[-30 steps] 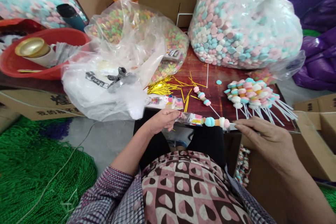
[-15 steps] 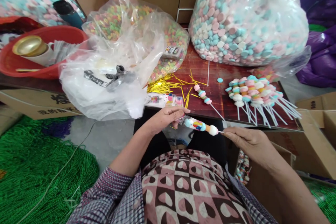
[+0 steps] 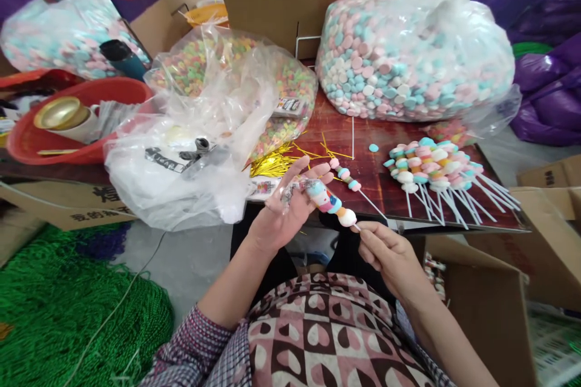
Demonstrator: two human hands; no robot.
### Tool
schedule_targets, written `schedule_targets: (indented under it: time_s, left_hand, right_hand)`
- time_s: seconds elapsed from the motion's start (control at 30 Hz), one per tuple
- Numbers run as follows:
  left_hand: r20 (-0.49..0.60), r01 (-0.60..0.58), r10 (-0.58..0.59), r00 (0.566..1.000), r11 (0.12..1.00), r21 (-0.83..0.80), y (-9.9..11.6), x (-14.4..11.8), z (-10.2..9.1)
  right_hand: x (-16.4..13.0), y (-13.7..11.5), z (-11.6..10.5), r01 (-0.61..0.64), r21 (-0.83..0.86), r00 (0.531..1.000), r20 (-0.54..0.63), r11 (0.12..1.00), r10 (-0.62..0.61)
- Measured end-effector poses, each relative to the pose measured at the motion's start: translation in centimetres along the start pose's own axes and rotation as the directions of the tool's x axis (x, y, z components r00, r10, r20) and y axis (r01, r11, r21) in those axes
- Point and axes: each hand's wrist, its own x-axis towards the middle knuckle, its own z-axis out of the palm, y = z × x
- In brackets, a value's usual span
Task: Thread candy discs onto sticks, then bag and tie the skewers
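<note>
Right hand (image 3: 391, 254) pinching the bare stick end of a candy skewer (image 3: 331, 202), fingertips pressed together just below the white bottom piece; left hand (image 3: 290, 205) turned palm up with fingers loosely spread, cradling a clear sleeve (image 3: 295, 188) that now covers the skewer's upper candies. Skewer held in the air between both hands, slanting up toward the left palm, above the lap and just short of the table edge (image 3: 454, 227). A second ago only the sleeve's mouth met the skewer's tip, with most candies bare; half a second ago roughly half inside; now pushed deeper, only the lowest pieces showing, so the sleeving looks close to done. Left hand also changed, from a knuckles-up pinch on the sleeve to an open, upturned palm, and the right hand has moved closer in toward the left. Just beyond the left fingers, one loose skewer (image 3: 345, 176) on the table; further left of that, gold twist ties (image 3: 272, 163) and a crumpled clear bag (image 3: 181, 157). Beyond the right hand, a heap of finished skewers (image 3: 426, 163); behind it, a large sack of pastel candies (image 3: 408, 54), placed as before
</note>
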Motion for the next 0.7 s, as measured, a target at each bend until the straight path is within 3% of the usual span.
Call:
schedule_targets:
  time_s: [0.27,0.37,0.53,0.7]
  left_hand:
    - [0.088,-0.072,0.060,0.994,0.988,0.137,-0.6,-0.1,-0.3]
    - [-0.012,-0.059,0.062,0.998,0.981,0.184,-0.9,0.2,0.0]
    - [-0.236,-0.059,0.079,0.968,0.994,0.093,-2.4,1.2,0.8]
    - [-0.278,-0.048,0.060,0.959,0.998,0.049,-4.1,1.0,1.4]
  right_hand:
    - [0.1,0.7,1.3,-0.037,0.100,0.998,0.050,0.994,0.032]
    - [0.1,0.9,1.7,-0.038,0.085,0.999,0.039,0.996,0.035]
    - [0.0,1.2,2.5,0.004,-0.068,1.000,-0.023,0.998,-0.006]
    - [0.4,1.8,3.3,0.039,0.000,0.999,-0.028,0.999,-0.039]
